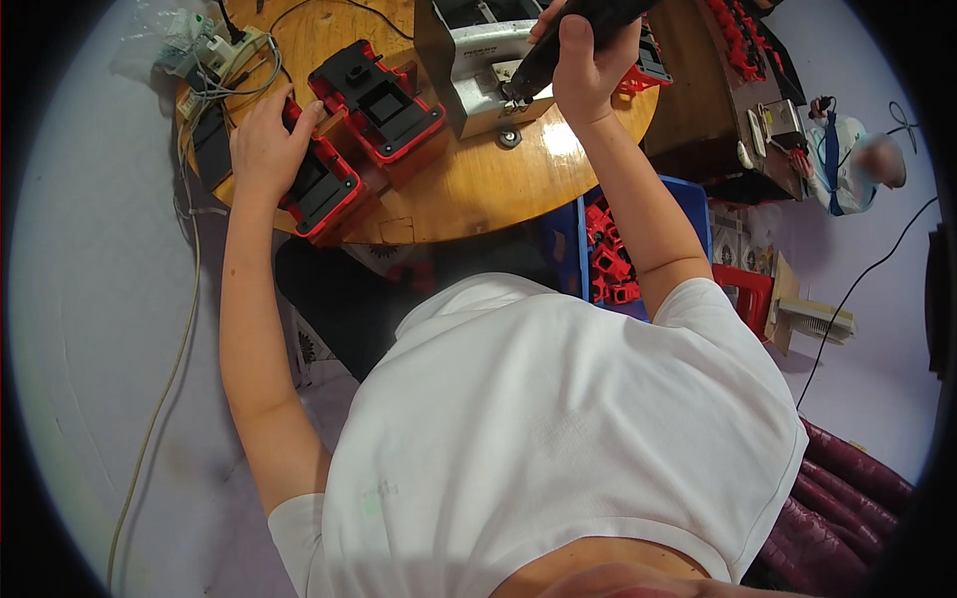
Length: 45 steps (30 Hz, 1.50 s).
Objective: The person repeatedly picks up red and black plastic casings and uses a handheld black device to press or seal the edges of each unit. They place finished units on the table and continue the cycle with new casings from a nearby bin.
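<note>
My right hand (pixel 596 75) is closed around a black electric screwdriver (pixel 546 62). The tool's tip points down and left, at the small outlet on the front of a silver metal screw feeder (pixel 478 70). On the left, my left hand (pixel 267 149) grips a red-and-black plastic casing (pixel 324 189), its thumb and fingers over the far end, which they partly hide. Beside it, to the right, a second red-and-black casing (pixel 384 115) rests on the round wooden table (pixel 469 199), between my left hand and the feeder.
A small round metal piece (pixel 508 138) lies before the feeder. Cables and a power strip (pixel 224 55) crowd the table's left edge. Below its right edge stands a blue bin (pixel 573 244) of red plastic parts (pixel 610 264). Another person (pixel 847 159) is at far right.
</note>
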Each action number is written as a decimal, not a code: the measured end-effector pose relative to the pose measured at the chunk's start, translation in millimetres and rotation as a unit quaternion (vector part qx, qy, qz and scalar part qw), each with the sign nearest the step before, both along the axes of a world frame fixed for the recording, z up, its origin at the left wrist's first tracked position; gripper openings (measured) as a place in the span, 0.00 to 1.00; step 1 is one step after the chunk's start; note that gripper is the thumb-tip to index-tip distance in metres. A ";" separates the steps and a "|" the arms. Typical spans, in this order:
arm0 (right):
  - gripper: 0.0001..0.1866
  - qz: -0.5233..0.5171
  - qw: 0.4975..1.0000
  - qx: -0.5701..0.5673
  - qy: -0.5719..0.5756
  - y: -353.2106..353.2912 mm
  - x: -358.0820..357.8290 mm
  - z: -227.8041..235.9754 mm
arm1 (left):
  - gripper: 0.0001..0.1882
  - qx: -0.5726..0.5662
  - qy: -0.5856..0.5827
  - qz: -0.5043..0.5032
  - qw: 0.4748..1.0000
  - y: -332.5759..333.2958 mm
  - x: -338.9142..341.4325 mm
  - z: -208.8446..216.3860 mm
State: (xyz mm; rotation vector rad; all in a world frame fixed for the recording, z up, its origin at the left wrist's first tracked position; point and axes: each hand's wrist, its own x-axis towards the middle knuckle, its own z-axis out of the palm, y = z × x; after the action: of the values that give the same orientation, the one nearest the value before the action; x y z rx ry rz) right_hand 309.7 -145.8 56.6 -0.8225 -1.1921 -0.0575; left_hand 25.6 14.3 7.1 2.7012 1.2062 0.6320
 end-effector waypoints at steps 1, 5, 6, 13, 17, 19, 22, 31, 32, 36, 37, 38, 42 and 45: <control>0.23 -0.002 1.000 0.002 0.000 0.6 -1.3 0.3 | 0.33 0.001 -0.001 -0.002 1.000 0.5 0.0 -0.3; 0.19 0.040 0.988 -0.139 0.046 5.7 -6.2 23.6 | 0.33 0.005 -0.005 0.000 1.000 -0.2 -2.6 0.0; 0.19 0.067 0.982 -0.165 0.067 7.5 -9.6 30.8 | 0.32 0.009 -0.002 0.002 1.000 -1.2 -2.0 2.6; 0.25 0.230 0.942 -0.091 0.227 25.4 -122.9 59.0 | 0.32 0.033 -0.051 -0.010 0.998 2.5 2.3 -7.7; 0.28 0.315 0.933 -0.009 0.171 40.6 -173.4 49.0 | 0.29 -0.033 -0.027 -0.024 0.999 6.2 -8.4 -5.8; 0.30 0.321 0.933 -0.019 0.163 45.4 -184.1 43.3 | 0.34 -0.075 -0.098 -0.054 0.991 -13.0 -4.8 21.9; 0.30 0.313 0.939 -0.027 0.142 46.4 -188.2 40.9 | 0.38 -0.012 -0.146 -0.094 0.985 -18.6 -8.3 23.7; 0.34 0.354 0.934 0.015 0.039 54.3 -210.3 31.0 | 0.34 -0.097 -0.287 -0.131 0.944 -3.9 -14.1 -25.6; 0.36 0.356 0.934 0.024 0.019 56.3 -211.7 27.7 | 0.34 -0.073 -0.220 -0.107 0.967 -7.8 -14.3 -10.6; 0.40 0.380 0.925 0.024 0.000 61.0 -212.7 25.6 | 0.32 -0.030 -0.121 -0.059 0.990 -9.9 -8.9 5.0; 0.39 0.365 0.931 0.020 -0.001 65.1 -208.8 25.2 | 0.31 -0.023 -0.109 -0.050 0.992 -9.3 -7.5 3.9; 0.37 0.362 0.932 0.007 0.027 61.5 -202.9 27.1 | 0.31 -0.017 -0.095 -0.041 0.994 -6.5 -6.2 1.0; 0.32 0.327 0.924 -0.081 0.181 31.8 -152.8 45.9 | 0.31 0.009 -0.047 -0.004 0.999 0.5 -3.8 -4.9; 0.26 0.211 0.973 -0.070 0.065 21.3 -70.3 52.0 | 0.29 0.022 -0.037 -0.012 0.999 -3.2 0.8 -3.1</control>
State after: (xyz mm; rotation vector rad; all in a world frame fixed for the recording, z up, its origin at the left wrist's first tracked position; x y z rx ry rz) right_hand 239.4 -124.4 108.6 -0.6691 -1.2333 0.4278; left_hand 26.4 11.1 4.0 2.6976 1.1538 0.7553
